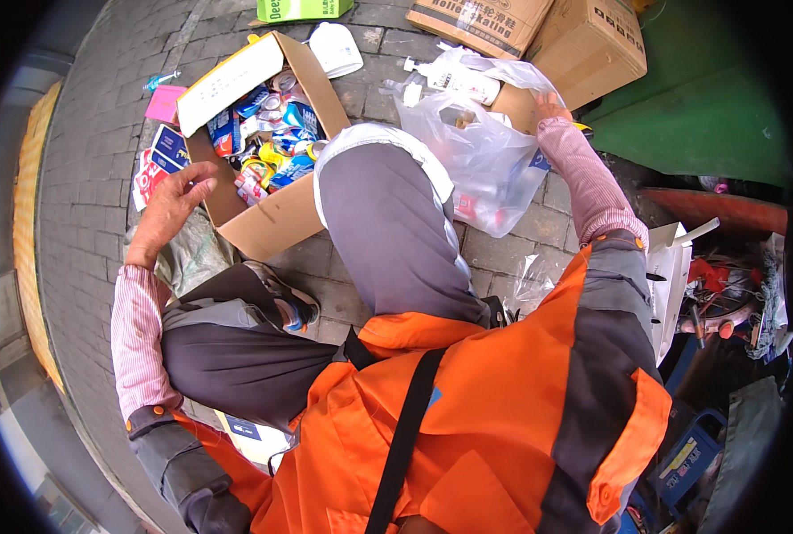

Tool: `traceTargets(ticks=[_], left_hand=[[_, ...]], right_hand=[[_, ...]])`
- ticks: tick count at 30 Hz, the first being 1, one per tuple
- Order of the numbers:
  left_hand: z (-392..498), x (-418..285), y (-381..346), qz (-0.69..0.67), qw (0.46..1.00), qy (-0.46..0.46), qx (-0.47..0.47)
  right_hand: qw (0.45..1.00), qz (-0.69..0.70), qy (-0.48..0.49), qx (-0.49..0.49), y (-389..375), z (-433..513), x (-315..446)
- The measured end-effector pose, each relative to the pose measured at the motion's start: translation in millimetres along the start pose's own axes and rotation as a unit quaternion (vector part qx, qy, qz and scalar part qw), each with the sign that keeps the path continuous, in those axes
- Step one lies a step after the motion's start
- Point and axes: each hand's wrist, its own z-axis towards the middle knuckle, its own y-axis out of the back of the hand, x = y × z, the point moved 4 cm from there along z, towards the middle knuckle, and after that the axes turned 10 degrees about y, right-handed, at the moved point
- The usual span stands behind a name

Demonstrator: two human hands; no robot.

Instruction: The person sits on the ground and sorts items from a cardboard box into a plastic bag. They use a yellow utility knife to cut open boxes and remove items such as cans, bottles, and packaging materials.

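Observation:
My left hand (172, 207) hovers by the near left edge of an open cardboard box (269, 227). Its fingers are loosely bent, with nothing visible in them. Crushed drink cans (293, 143) in blue, yellow and red fill the box. My right hand (548, 107) grips the upper right rim of a translucent plastic bag (460, 140); the fingertips are partly hidden. At the bag's mouth lie a white pump bottle (463, 81) and a piece of brown cardboard (513, 110). Red items show faintly through the bag's lower part.
Two closed cartons (590, 53) stand beyond the bag, next to a green metal surface (703, 93). A white plastic container (335, 50), a pink box (164, 103) and flattened packaging (168, 150) lie around the can box. A woven sack (199, 253) sits below my left hand.

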Motion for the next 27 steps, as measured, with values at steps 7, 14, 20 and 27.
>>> traceTargets(ticks=[7, 14, 20, 27], left_hand=[[-1, -19, -10, 0.022, 0.999, -0.019, 0.035], [0, -31, -16, 0.015, 0.999, -0.006, 0.045], [1, -28, -19, -0.009, 0.998, 0.002, 0.057], [4, -18, -23, 0.02, 0.997, 0.02, 0.068]], right_hand=[[0.995, 0.045, -0.005, 0.083, -22, -46, -13], [0.974, 0.211, 0.043, 0.064, -24, -2, 54], [0.79, 0.527, 0.181, 0.255, -75, -52, 157], [0.956, 0.288, 0.058, -0.005, -60, -32, 83]])
